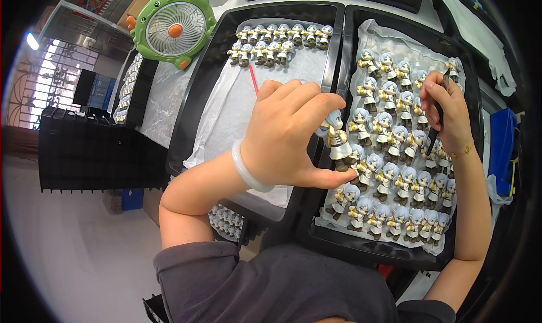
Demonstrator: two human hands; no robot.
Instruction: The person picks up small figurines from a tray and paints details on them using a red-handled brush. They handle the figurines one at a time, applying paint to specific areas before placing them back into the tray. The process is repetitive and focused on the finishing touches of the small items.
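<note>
My left hand (279,134) reaches over the gap between two black trays. Its thumb and fingers grip a small painted figurine (339,142) with pale blue-grey hair, a white outfit and dark boots, held upright. Over the right tray (349,46), my right hand (451,111) is closed around a slim black pen-like tool (438,120), whose exact kind I cannot make out. Below and around that hand, rows of matching figurines (386,179) lie on white lining. More such figurines (271,52) fill the far end of the left tray (189,120).
A thin red stick (253,79) lies in the left tray. A green animal-shaped fan (175,31) stands at the far left. Black crates (96,151) are at the left, and a blue object (501,148) is at the right edge. Another figurine tray (226,221) sits lower down.
</note>
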